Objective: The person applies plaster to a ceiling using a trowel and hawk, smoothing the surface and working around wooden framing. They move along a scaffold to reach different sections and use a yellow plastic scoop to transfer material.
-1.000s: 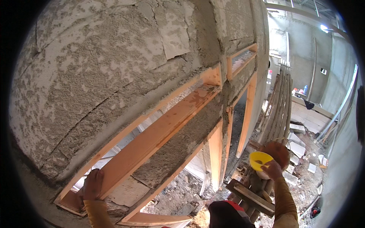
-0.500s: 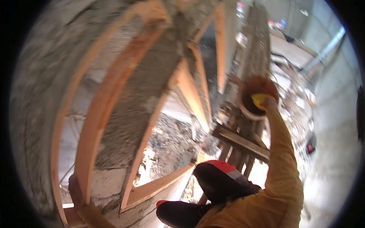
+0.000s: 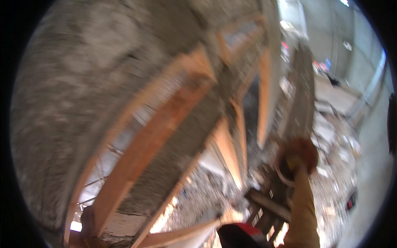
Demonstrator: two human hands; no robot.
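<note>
My right arm in a mustard sleeve reaches out to a reddish-brown bucket [image 3: 309, 153] that stands on planks. Inside its mouth is my right hand [image 3: 298, 166], blurred, closed round a yellow scoop-like tool [image 3: 292, 160]; the bucket's contents cannot be made out. At lower left my left hand [image 3: 87, 220], dark and partly cut off by shadow, is wrapped round the lower end of an orange-brown timber board [image 3: 136, 165]. This board belongs to a wooden frame set in a rough grey mortared wall [image 3: 103, 53].
Triangular openings edged with boards [image 3: 226, 144] fan across the wall, rubble showing through them. A long plank walkway [image 3: 301, 95] runs away behind the bucket. A short timber piece [image 3: 271, 206] lies near my knee [image 3: 240, 235]. Debris [image 3: 331, 165] and a pale wall [image 3: 372, 173] are at right.
My view has swung up and left, so the wall and bucket appear lower and farther right. My right hand has gone deeper into the bucket; my left stays on the board.
</note>
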